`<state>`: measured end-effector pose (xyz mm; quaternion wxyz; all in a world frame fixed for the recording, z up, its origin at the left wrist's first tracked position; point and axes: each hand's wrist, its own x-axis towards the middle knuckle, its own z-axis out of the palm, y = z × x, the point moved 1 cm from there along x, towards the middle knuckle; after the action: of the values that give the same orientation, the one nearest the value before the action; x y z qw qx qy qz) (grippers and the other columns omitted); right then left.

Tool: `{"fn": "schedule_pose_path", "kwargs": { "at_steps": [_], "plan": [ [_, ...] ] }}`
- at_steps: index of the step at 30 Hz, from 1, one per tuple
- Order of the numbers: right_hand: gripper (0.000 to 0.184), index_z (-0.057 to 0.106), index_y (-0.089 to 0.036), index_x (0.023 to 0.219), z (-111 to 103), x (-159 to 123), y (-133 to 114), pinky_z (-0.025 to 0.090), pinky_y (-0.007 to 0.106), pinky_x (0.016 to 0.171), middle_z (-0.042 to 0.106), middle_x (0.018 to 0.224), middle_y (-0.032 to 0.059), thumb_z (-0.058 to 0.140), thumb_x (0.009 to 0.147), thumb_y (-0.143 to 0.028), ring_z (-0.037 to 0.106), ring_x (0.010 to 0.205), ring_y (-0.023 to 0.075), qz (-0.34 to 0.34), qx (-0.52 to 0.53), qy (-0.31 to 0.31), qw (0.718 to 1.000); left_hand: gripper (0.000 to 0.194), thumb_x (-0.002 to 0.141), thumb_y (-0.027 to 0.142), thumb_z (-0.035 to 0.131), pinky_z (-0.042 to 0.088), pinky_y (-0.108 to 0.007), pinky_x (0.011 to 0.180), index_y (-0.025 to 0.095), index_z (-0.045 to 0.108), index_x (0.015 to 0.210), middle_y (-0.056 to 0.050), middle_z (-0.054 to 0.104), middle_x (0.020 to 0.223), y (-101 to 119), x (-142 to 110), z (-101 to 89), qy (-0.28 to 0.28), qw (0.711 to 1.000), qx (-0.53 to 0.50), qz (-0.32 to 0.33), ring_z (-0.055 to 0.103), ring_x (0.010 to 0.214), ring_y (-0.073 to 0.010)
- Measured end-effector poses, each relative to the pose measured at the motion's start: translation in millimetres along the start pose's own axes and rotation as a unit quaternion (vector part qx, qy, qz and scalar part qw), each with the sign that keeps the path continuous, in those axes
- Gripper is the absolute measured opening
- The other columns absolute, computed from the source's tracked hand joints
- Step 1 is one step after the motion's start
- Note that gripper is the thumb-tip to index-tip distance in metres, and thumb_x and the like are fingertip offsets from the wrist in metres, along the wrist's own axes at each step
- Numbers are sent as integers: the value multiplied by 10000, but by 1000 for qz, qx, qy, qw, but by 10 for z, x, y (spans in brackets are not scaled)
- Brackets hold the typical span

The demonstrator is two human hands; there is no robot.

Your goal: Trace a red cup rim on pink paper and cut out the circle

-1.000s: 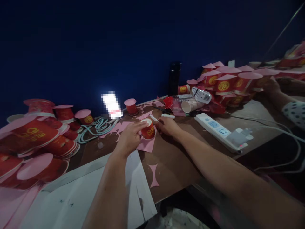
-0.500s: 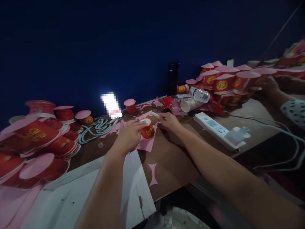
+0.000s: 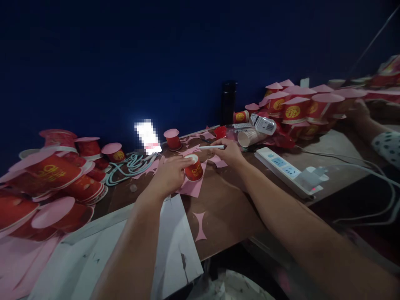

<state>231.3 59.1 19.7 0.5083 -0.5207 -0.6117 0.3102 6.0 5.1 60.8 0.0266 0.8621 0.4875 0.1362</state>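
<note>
My left hand (image 3: 170,177) is closed on a red paper cup (image 3: 194,167) with gold lettering, its fingertips over the pale upturned end. The cup stands on a sheet of pink paper (image 3: 191,189) on the brown table. To the right of the cup, my right hand (image 3: 229,153) pinches a slim white pen (image 3: 210,147), which points left behind the cup and lies nearly level. A cut pink paper scrap (image 3: 222,161) lies beneath that hand. Another red cup with a pink paper disc on it (image 3: 172,139) stands farther back.
Red cups topped with pink discs (image 3: 50,166) pile up at left; more (image 3: 293,109) stack at right, near another person's hand (image 3: 359,111). A power strip (image 3: 279,171), a stack of cups (image 3: 248,137), a black flask (image 3: 229,102), a coiled cable (image 3: 134,171) and white board (image 3: 175,246) surround the hands.
My right hand has moved a little right, and the pen now lies more level and shows more of its length. My left hand stays on the cup.
</note>
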Motion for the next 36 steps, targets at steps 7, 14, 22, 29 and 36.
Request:
{"fn": "schedule_pose_path", "kwargs": {
  "at_steps": [7,14,22,29,36],
  "plan": [
    [224,646,-132,846,17,-22,-32,409,209,441,604,610,4,675,710,-307,500,476,95,32,74,-3,997,568,736,72,456,272,-449,1096,307,614,1228,21,581,1317,49,61,-171,-68,997,35,14,470,1261,-203],
    [179,566,-149,790,61,-19,-1,440,200,440,601,599,-7,655,769,-303,576,465,108,37,44,-36,998,604,674,62,521,288,-390,1099,267,611,1235,8,570,1327,91,95,-260,-83,994,45,48,465,1278,-198],
    [147,564,-163,769,68,-39,24,441,217,496,614,598,0,590,787,-306,592,516,128,28,-66,-55,996,601,692,46,479,372,-376,1066,279,621,1227,16,593,1295,73,70,-179,-37,998,6,59,525,1227,-214],
    [192,607,-148,765,91,-64,15,419,229,578,636,664,18,579,773,-338,578,629,145,-26,-150,-56,987,393,821,143,453,398,-355,1022,278,688,1106,4,673,1172,85,102,-163,-31,997,16,76,583,1141,-205],
    [175,621,-143,783,113,-64,21,422,236,612,649,691,27,581,771,-313,584,666,154,-6,-165,-45,985,256,886,300,497,269,-450,1091,315,708,1030,19,682,1149,84,129,-137,-10,999,19,44,573,1128,-201]
  ]
}}
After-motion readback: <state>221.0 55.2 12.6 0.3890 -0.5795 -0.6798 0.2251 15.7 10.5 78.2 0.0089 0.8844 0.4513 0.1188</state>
